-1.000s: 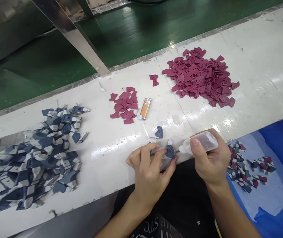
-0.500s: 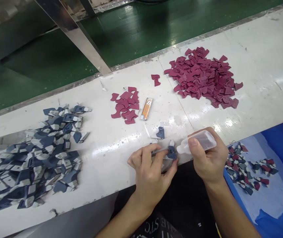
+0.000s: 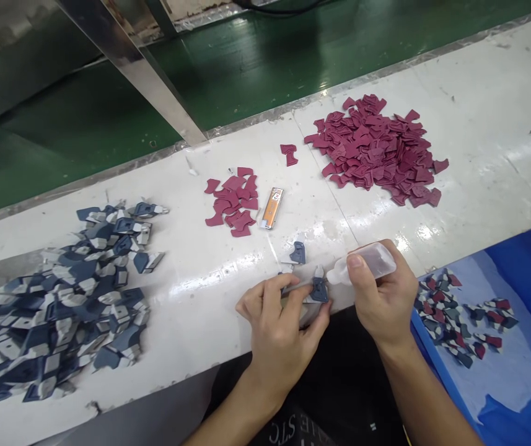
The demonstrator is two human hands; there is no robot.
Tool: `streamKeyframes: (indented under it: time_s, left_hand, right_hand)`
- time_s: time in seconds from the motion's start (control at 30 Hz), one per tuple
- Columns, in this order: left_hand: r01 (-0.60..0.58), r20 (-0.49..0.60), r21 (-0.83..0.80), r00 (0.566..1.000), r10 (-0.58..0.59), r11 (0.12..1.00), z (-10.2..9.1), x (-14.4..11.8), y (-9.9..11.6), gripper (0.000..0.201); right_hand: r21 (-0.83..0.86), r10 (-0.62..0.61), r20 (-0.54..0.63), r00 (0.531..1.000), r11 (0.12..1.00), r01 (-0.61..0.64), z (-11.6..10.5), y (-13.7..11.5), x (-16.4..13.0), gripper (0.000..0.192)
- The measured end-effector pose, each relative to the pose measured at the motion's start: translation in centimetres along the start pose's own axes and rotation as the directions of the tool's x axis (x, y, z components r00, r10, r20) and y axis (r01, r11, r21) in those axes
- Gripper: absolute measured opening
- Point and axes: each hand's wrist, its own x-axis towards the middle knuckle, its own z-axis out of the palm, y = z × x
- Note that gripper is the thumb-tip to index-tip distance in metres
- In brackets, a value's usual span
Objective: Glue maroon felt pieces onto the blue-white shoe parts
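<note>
My left hand (image 3: pixel 280 328) pins a small blue-and-grey piece (image 3: pixel 319 290) against the near edge of the white table (image 3: pixel 200 266), fingers closed on it. In my right hand (image 3: pixel 383 297) lies a small clear squeeze bottle (image 3: pixel 362 263), tipped sideways with its nozzle touching the top of that piece. A second blue-and-grey piece (image 3: pixel 297 253) rests just beyond it on the table.
A big heap of blue-and-grey pieces (image 3: pixel 61 297) covers the left. Maroon pieces form a small pile (image 3: pixel 233 199) and a large pile (image 3: pixel 377 148). An orange lighter (image 3: pixel 272 207) lies between them. A blue bin (image 3: pixel 502 334) at right holds joined pieces (image 3: pixel 455 316).
The bottle's nozzle has crept left along the held piece. Both hands have stayed at the table edge; the view shifted slightly.
</note>
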Motion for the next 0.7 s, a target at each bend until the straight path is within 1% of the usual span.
streamKeyframes:
  time_s: [0.23,0.4,0.53,0.7]
  left_hand:
    - [-0.013,0.0,-0.01,1.0,0.013,1.0,-0.04,-0.1,-0.19,0.013]
    - [-0.011,-0.003,-0.001,1.0,0.011,1.0,-0.08,-0.14,-0.28,0.011]
    - [-0.012,0.008,0.011,1.0,0.012,1.0,0.0,-0.24,-0.44,0.014]
    - [-0.025,-0.011,0.021,1.0,0.026,0.999,0.06,-0.27,-0.53,0.014]
  right_hand:
    - [-0.026,0.03,-0.004,1.0,0.999,-0.03,0.32,-0.29,0.14,0.031]
    - [-0.007,0.063,-0.015,0.998,0.998,-0.063,0.32,-0.35,0.22,0.03]
    - [0.007,0.065,-0.022,0.998,0.998,-0.065,0.1,-0.36,0.2,0.03]
    - [0.023,0.058,-0.012,0.998,0.998,-0.058,-0.26,-0.48,0.02,0.03]
